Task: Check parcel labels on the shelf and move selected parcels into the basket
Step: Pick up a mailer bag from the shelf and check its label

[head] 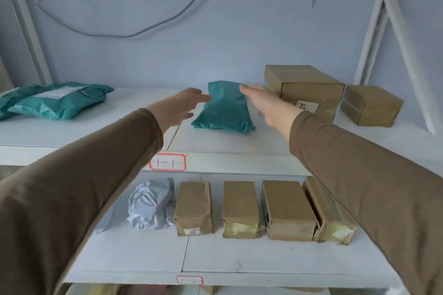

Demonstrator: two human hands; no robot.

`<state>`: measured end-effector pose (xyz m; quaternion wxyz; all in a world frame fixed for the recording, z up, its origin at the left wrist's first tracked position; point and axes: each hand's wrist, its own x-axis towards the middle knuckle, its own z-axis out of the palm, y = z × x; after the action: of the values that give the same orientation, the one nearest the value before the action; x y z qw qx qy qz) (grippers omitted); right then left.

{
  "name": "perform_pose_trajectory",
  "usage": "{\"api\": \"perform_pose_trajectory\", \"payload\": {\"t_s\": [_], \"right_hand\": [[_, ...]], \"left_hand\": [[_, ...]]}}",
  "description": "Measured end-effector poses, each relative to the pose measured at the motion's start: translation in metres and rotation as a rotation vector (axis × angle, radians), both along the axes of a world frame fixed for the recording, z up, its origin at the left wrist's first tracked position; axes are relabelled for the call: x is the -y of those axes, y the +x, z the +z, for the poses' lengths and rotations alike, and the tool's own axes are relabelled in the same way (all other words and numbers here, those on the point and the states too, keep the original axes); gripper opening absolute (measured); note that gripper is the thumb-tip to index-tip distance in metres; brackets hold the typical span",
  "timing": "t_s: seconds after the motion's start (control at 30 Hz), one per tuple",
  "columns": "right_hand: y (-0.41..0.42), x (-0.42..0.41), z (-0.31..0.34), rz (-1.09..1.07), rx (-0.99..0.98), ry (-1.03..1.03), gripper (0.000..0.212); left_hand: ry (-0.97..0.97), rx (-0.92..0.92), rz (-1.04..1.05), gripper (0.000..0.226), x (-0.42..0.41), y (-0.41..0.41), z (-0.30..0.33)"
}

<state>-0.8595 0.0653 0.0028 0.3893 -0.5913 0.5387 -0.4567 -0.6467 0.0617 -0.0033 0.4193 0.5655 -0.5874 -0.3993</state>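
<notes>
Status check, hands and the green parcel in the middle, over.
Left hand open, at the teal parcel left side. Right hand open, at its right side. Parcel on the upper shelf, not lifted. Large box close behind right hand.

Single head view, close, facing forward and down onto white shelf [239, 146].

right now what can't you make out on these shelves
Head view only:
- Label of the teal parcel: none showing on the side facing the camera.
- Basket: out of frame.
- Print on the big box's sticker: partly behind the right hand, blurred.
- Small box's tag: too small.
- Bottom shelf: cut off by the frame edge.
</notes>
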Motion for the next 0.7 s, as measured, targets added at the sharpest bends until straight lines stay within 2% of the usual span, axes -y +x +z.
{"api": "perform_pose_trajectory", "payload": {"t_s": [0.07, 0.17, 0.33, 0.5, 0.7], "right_hand": [[0.009, 0.023, -0.001, -0.062, -0.031, 0.031, 0.055], [0.021, 0.054, -0.007, -0.138, -0.061, 0.108, 0.063], [0.033, 0.102, -0.022, -0.210, 0.009, 0.162, 0.067], [0.042, 0.101, -0.019, -0.207, 0.084, 0.172, 0.049], [0.042, 0.058, -0.022, -0.175, 0.249, 0.072, 0.045]], "left_hand": [[0.054, 0.015, -0.048, 0.062, 0.033, 0.006, -0.002], [0.128, -0.094, -0.059, 0.059, 0.076, 0.012, -0.008], [0.198, -0.247, -0.114, 0.026, 0.115, 0.012, -0.009], [0.242, -0.325, -0.173, 0.038, 0.120, 0.011, -0.006], [0.266, -0.528, -0.212, 0.038, 0.088, 0.012, -0.008]]}}
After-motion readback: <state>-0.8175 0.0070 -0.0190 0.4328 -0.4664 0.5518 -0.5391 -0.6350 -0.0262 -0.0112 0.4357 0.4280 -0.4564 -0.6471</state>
